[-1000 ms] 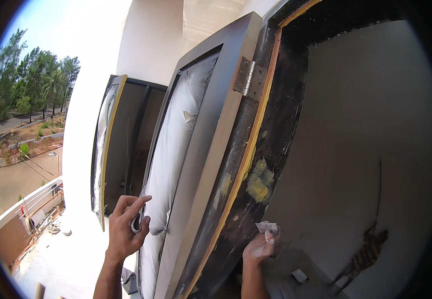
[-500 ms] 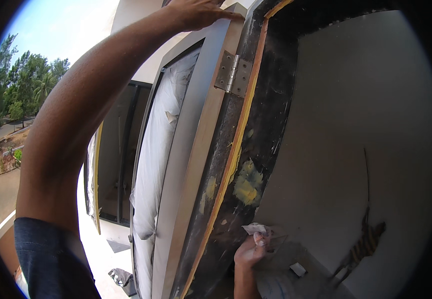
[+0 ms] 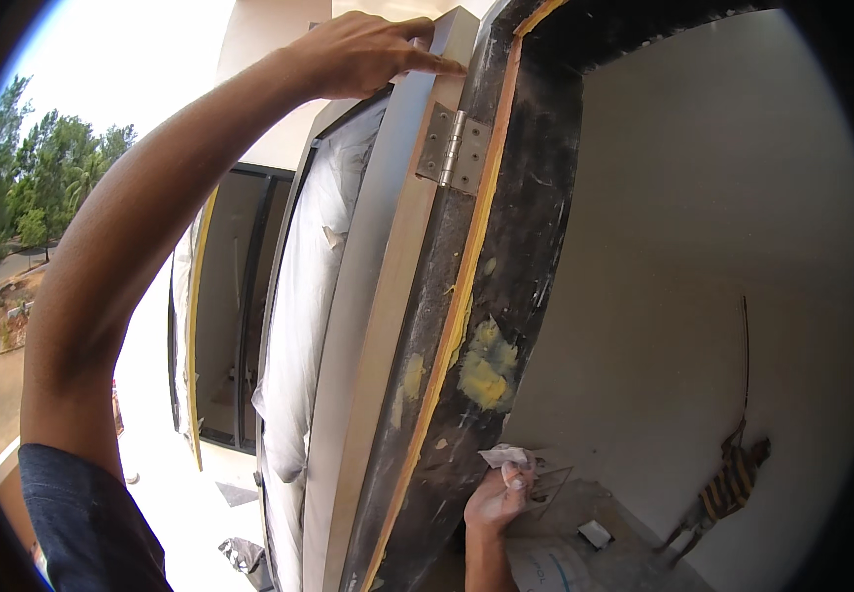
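Left hand (image 3: 373, 54) high on grey door panel (image 3: 358, 286), index fingertip at its edge above steel hinge (image 3: 454, 146); cannot tell whether grip holds anything. Panel stands open, hinged to black jamb (image 3: 545, 178). Right hand (image 3: 492, 503) low, grip closed around crumpled white piece (image 3: 499, 456).

The left arm (image 3: 102, 266) is raised and bent at the elbow (image 3: 72, 360), its forearm (image 3: 195, 158) slanting up to the left hand (image 3: 363, 57), well above the right hand (image 3: 494, 496). One left finger (image 3: 439, 65) stretches rightward. Below the right hand, the right forearm (image 3: 487, 560) stands nearly upright; the right fingers (image 3: 514, 476) curl inward.
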`<state>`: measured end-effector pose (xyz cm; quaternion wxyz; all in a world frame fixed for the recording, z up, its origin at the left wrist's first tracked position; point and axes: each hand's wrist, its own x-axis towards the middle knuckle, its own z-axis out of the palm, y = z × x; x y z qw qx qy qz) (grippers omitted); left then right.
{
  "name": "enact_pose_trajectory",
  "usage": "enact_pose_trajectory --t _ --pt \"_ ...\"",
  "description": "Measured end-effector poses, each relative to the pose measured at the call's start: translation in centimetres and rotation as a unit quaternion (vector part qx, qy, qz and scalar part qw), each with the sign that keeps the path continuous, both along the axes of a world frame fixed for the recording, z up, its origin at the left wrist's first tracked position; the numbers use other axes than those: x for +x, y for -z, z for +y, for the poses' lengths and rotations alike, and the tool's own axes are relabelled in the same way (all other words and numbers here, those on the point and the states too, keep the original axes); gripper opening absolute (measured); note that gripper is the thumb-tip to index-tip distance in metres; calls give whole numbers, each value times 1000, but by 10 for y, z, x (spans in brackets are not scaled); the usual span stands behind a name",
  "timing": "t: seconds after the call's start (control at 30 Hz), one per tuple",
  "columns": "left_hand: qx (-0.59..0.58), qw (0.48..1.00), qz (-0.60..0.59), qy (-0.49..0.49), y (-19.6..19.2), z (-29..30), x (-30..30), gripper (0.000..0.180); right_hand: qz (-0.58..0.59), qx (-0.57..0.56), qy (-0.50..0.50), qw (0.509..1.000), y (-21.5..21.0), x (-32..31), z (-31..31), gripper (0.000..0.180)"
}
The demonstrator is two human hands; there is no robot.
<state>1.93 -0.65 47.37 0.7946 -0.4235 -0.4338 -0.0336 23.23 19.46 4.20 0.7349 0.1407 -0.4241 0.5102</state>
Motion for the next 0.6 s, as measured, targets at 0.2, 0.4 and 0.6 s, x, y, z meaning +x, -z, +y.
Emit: enact_pose_trajectory --t 0.2,0.4,0.6 --pt "40 999 -21 -9 -23 -6 1 68 -12 -2 1 1000 1 1 -2 30" --pt "8 983 -177 -52 -28 -20 47 58 -5 -9 1 1000 4 -2 3 30" --pt "-22 991 -130 -31 -27 -23 37 60 -15 -2 -1 1000 3 1 0 31"
